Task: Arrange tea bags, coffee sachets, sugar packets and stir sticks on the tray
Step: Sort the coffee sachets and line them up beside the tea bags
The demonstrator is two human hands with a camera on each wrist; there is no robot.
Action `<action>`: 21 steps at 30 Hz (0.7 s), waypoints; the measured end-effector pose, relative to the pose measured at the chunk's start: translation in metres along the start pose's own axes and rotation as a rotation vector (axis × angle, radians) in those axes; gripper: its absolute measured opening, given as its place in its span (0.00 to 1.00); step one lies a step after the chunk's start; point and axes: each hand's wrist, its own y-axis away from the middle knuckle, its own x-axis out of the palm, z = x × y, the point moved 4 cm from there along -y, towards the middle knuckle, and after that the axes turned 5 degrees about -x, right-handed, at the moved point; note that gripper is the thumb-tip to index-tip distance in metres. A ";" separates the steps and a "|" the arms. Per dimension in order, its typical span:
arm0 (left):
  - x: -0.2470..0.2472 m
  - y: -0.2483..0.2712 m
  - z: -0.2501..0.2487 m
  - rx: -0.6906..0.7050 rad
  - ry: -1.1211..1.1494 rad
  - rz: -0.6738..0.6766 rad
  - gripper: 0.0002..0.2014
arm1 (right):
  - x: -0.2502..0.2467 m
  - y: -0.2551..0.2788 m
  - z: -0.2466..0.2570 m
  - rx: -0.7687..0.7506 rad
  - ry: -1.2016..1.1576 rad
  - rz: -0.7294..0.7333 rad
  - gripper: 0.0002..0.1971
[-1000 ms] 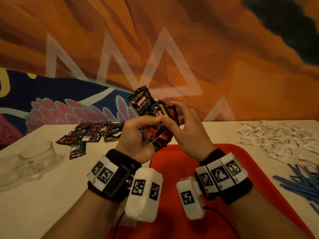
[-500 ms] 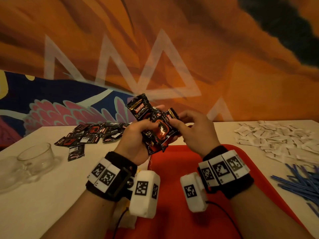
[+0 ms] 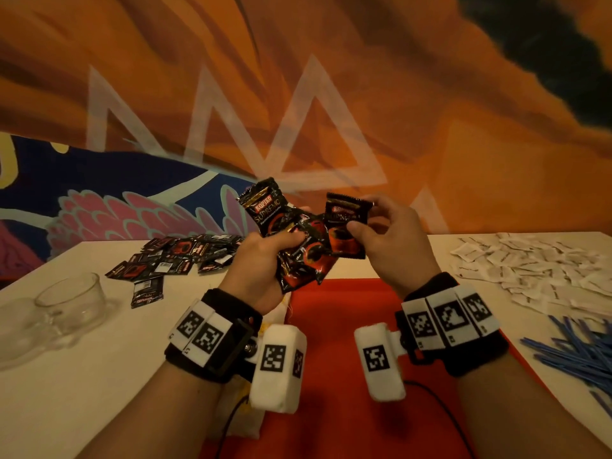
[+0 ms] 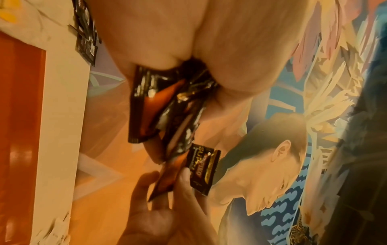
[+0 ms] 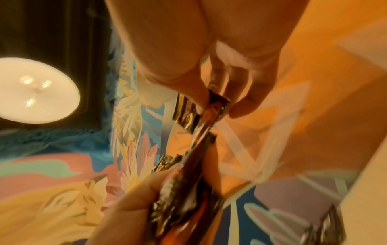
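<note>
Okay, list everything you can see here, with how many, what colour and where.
Tray: one, red, under the wrists.
Held coffee sachets: a bunch, black and red, in the left hand.
Single sachet: one, black and red, pinched by the right hand.
Loose coffee sachets: many, black, far left of the table.
Paper packets: many, white, far right.
Stir sticks: many, blue, right edge.
Glass cups: two, clear, left.
Table: one, pale.
Left hand: gripping.
Right hand: pinching.

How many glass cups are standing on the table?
2: one glass cup left of the red tray; a second cup beside it at the left edge. Others may be out of view.
</note>
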 end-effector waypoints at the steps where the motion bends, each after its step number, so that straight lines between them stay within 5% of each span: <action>1: -0.001 0.000 -0.002 0.014 -0.034 -0.031 0.13 | -0.002 -0.001 0.004 -0.041 0.020 0.030 0.20; 7: 0.001 -0.001 0.000 0.031 -0.171 -0.096 0.12 | 0.021 0.009 0.018 -0.156 0.257 0.287 0.22; 13: 0.004 -0.001 0.004 -0.035 -0.045 -0.040 0.11 | 0.037 0.018 0.015 -0.096 0.358 0.237 0.21; 19: 0.004 0.001 0.008 -0.121 0.080 0.029 0.26 | 0.029 0.015 0.009 -0.007 0.426 0.211 0.23; 21: 0.004 -0.001 0.008 -0.098 0.031 0.011 0.21 | 0.023 0.013 0.006 0.029 0.450 0.237 0.23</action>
